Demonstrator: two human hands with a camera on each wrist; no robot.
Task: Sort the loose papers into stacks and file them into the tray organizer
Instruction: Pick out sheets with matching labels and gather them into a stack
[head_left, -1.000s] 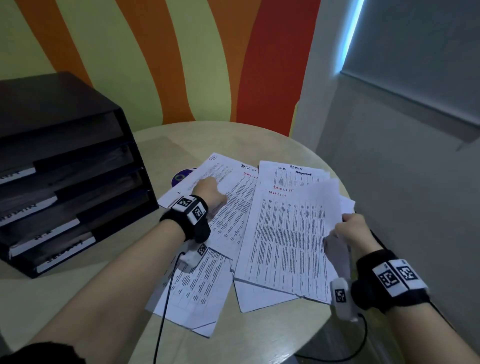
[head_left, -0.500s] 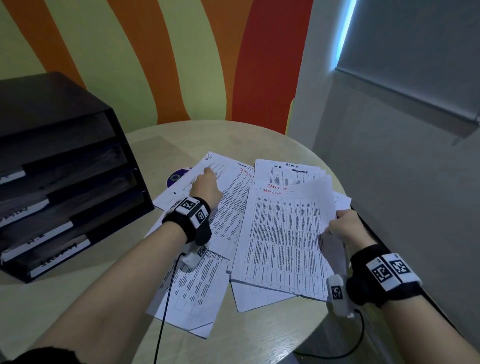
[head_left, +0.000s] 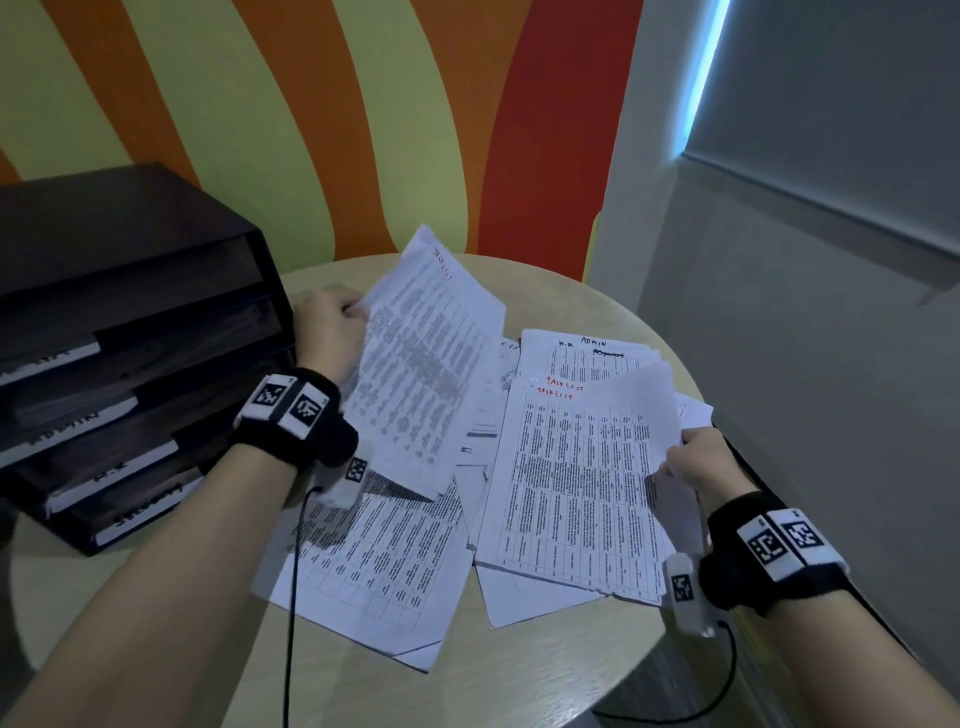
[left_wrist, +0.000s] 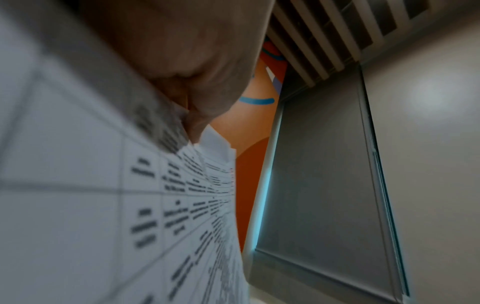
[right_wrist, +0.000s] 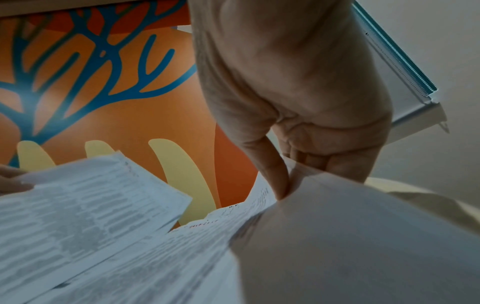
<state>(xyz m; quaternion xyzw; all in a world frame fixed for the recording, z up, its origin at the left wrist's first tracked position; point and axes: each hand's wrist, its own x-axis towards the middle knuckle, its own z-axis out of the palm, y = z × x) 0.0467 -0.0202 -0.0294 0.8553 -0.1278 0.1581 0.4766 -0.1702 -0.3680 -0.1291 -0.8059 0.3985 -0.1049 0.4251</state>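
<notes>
Papers (head_left: 374, 561) lie spread over the round table (head_left: 545, 675), too overlapped to count. Left hand (head_left: 327, 327) pinches one sheet (head_left: 421, 364) by its edge, lifted and tilted just beside the organizer (head_left: 130, 322), which shows four labelled trays. Right hand (head_left: 701, 462) pinches the raised edge of the stack (head_left: 576, 483) farthest from the organizer.
</notes>
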